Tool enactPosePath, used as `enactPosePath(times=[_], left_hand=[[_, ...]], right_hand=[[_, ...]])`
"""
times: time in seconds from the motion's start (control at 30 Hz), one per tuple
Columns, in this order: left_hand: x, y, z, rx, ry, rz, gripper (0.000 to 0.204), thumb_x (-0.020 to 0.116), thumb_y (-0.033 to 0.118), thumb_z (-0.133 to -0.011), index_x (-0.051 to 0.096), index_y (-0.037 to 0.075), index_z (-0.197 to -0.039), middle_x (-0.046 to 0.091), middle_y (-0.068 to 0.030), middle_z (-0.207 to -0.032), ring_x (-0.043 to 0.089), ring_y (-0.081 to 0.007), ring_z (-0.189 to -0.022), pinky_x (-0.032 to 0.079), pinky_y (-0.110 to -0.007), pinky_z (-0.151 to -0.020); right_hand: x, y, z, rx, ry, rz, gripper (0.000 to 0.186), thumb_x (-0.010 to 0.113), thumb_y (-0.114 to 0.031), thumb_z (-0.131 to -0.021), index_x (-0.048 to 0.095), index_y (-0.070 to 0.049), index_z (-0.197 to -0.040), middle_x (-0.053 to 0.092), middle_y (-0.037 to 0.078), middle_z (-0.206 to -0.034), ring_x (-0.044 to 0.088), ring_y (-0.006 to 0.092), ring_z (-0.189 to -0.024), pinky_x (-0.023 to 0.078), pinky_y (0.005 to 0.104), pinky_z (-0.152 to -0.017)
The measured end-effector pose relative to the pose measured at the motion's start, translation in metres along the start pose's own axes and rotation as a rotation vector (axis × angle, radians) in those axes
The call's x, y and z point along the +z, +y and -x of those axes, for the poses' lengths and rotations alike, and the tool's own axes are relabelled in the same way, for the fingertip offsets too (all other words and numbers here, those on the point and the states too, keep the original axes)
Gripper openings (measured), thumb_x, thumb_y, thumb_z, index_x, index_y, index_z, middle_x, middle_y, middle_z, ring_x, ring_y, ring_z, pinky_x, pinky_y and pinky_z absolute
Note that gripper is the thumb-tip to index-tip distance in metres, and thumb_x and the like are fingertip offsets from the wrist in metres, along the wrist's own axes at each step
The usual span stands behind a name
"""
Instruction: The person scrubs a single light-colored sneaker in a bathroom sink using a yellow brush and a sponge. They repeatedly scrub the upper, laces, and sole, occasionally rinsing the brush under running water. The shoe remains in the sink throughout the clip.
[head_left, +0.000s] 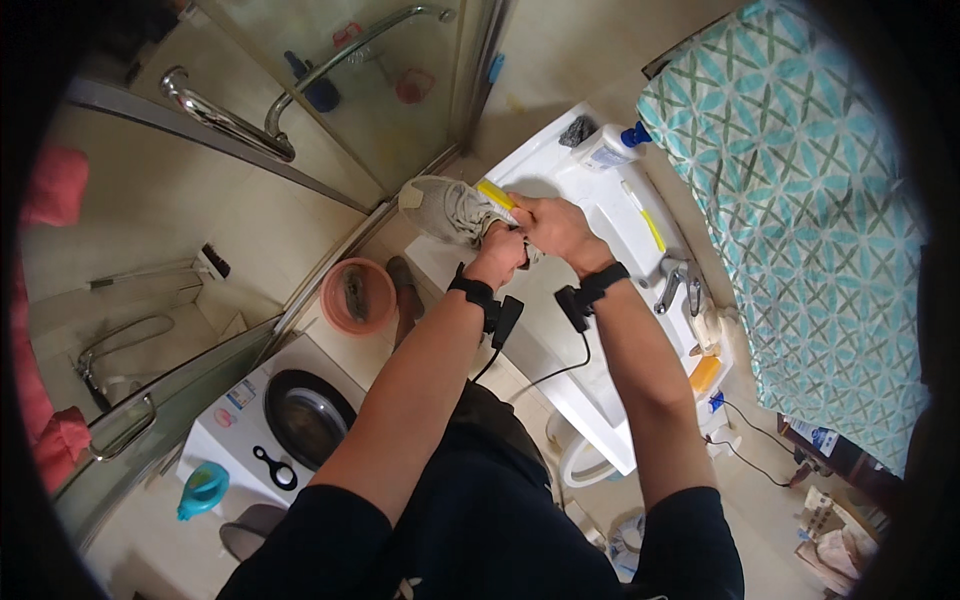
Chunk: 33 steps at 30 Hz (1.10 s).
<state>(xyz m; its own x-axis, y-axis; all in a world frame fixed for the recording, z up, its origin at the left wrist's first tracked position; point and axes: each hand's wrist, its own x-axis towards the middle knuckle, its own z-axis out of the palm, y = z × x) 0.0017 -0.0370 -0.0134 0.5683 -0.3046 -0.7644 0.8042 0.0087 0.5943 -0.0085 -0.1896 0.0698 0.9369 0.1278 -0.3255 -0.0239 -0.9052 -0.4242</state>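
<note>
A grey lace-up sneaker [440, 208] is held over the far-left end of the white sink [545, 320], its toe pointing left. My left hand [500, 253] is closed on the heel end of the sneaker. Right beside it, my right hand [560, 230] grips a yellow brush [495, 194], which lies against the shoe near its opening. The brush's bristles cannot be made out. Both hands are close together and partly hide the back of the shoe. Black straps with cables are around both wrists.
On the sink's edge are a white bottle with a blue cap [610, 148], a yellow-and-white brush [645, 215], a metal faucet [678, 287] and an orange soap bar [705, 374]. A pink basin [358, 297] and a washing machine [290, 420] stand left. A patterned curtain [790, 200] hangs right.
</note>
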Motion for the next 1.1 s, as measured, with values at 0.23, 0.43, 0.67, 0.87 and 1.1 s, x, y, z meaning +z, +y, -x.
enactPosePath(times=[0.23,0.43,0.67,0.87,1.1], left_hand=[[0.002,-0.001,0.000,0.041,0.045,-0.104,0.012,0.059,0.015,-0.100,0.055,0.004,-0.097,0.052,-0.0056,-0.066,0.048,-0.0165,-0.047,0.031,-0.035,-0.038],[-0.002,0.007,0.005,0.021,-0.047,-0.020,0.015,0.060,0.017,-0.100,0.055,0.004,-0.094,0.053,-0.0055,-0.067,0.049,-0.0151,-0.047,0.029,-0.033,-0.035],[0.000,0.007,0.014,-0.015,0.038,-0.050,0.020,0.062,0.021,-0.100,0.052,0.004,-0.098,0.054,-0.0055,-0.069,0.049,-0.0145,-0.047,0.030,-0.033,-0.035],[-0.005,0.002,0.000,-0.001,-0.062,0.087,0.019,0.061,0.018,-0.101,0.052,0.001,-0.098,0.054,-0.0068,-0.069,0.050,-0.0163,-0.049,0.035,-0.034,-0.039],[0.001,-0.004,-0.001,0.016,-0.009,0.134,0.020,0.064,0.019,-0.100,0.053,0.003,-0.096,0.054,-0.0049,-0.069,0.050,-0.0153,-0.049,0.035,-0.032,-0.039]], right_hand=[[-0.001,0.021,0.018,0.050,0.009,0.041,0.039,0.052,-0.036,-0.101,0.065,-0.022,-0.135,0.072,0.019,-0.108,0.067,0.0407,-0.101,0.053,0.0509,-0.087],[0.001,-0.013,-0.010,-0.046,0.021,-0.013,0.041,0.048,-0.040,-0.102,0.065,-0.023,-0.135,0.072,0.020,-0.105,0.068,0.0421,-0.095,0.054,0.0499,-0.083],[-0.005,0.009,0.009,0.070,-0.023,0.026,0.040,0.049,-0.041,-0.102,0.067,-0.023,-0.133,0.073,0.015,-0.107,0.068,0.0402,-0.098,0.054,0.0493,-0.087],[-0.004,-0.015,-0.011,-0.010,0.002,0.002,0.039,0.052,-0.037,-0.102,0.065,-0.022,-0.135,0.072,0.018,-0.108,0.068,0.0404,-0.097,0.054,0.0473,-0.086],[-0.008,0.012,0.008,0.045,-0.007,0.031,0.039,0.052,-0.038,-0.100,0.066,-0.024,-0.134,0.072,0.019,-0.109,0.069,0.0398,-0.098,0.054,0.0486,-0.087]])
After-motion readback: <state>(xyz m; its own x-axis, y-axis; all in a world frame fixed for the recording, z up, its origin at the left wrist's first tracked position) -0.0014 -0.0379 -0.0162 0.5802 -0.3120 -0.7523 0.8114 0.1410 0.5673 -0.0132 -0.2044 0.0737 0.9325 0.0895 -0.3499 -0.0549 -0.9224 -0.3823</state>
